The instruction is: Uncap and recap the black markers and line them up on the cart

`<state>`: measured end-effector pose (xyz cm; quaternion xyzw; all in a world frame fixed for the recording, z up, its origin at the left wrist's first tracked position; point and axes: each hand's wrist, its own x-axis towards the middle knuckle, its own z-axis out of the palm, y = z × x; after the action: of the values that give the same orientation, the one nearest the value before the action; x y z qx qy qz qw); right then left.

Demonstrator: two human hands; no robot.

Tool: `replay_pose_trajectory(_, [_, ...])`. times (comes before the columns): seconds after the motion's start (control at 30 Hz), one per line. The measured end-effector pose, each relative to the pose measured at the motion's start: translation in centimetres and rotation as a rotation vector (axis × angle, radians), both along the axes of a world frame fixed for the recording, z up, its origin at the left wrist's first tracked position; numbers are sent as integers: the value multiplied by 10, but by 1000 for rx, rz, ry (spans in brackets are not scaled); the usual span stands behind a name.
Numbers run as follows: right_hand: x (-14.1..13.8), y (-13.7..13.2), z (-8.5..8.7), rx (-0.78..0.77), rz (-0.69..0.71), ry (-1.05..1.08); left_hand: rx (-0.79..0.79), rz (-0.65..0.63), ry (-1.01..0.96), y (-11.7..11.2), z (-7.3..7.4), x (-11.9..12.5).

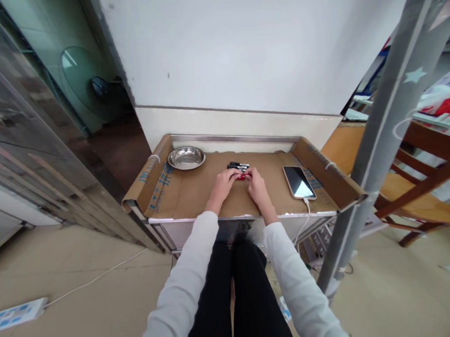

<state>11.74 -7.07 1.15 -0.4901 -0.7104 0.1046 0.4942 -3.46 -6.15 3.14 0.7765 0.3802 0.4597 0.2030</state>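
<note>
Both of my hands meet over the middle of the cardboard-covered table. My left hand [226, 183] is closed, its fingertips pinching the left end of a small red thing [242, 177]. At the other end, my right hand [256, 183] has its fingers bent in and closed on the same red thing. Most of it is hidden by my fingers, so its kind is unclear. Just beyond my fingertips lie several slim black pens [238, 165] with pale markings, side by side on the cardboard.
A round steel dish [186, 158] sits at the back left. A phone [298, 182] lies on the right, its white cable [307, 206] hanging over the front edge. Folded cardboard walls [324, 173] flank the table. A grey post [377, 120] and wooden chair [417, 189] stand at right.
</note>
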Motion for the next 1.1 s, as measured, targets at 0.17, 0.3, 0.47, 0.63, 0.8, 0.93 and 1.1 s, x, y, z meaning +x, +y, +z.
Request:
replay_pose_trajectory(0.17, [-1, -2, 3, -10, 13, 2, 22, 21, -11, 1, -1, 0])
replay_pose_trajectory(0.3, [-2, -3, 5, -14, 18, 15, 28, 28, -18, 2, -3, -1])
replay_pose_trajectory(0.47, [-1, -3, 5, -26, 21, 22, 7, 11, -44, 2, -3, -2])
replay_pose_trajectory(0.63, [-2, -4, 6, -22, 26, 13, -91, -10, -51, 4, -3, -1])
replay_pose_trajectory(0.8, [-3, -5, 6, -37, 98, 16, -97, -48, -87, 2, -2, -1])
replay_pose_trajectory(0.93, [-3, -7, 6, -83, 167, -16, -127, -57, -108, -1, -1, -1])
replay_pose_trajectory(1.1, [-1, -8, 8, -58, 84, -52, -108, -63, -41, -2, 0, 2])
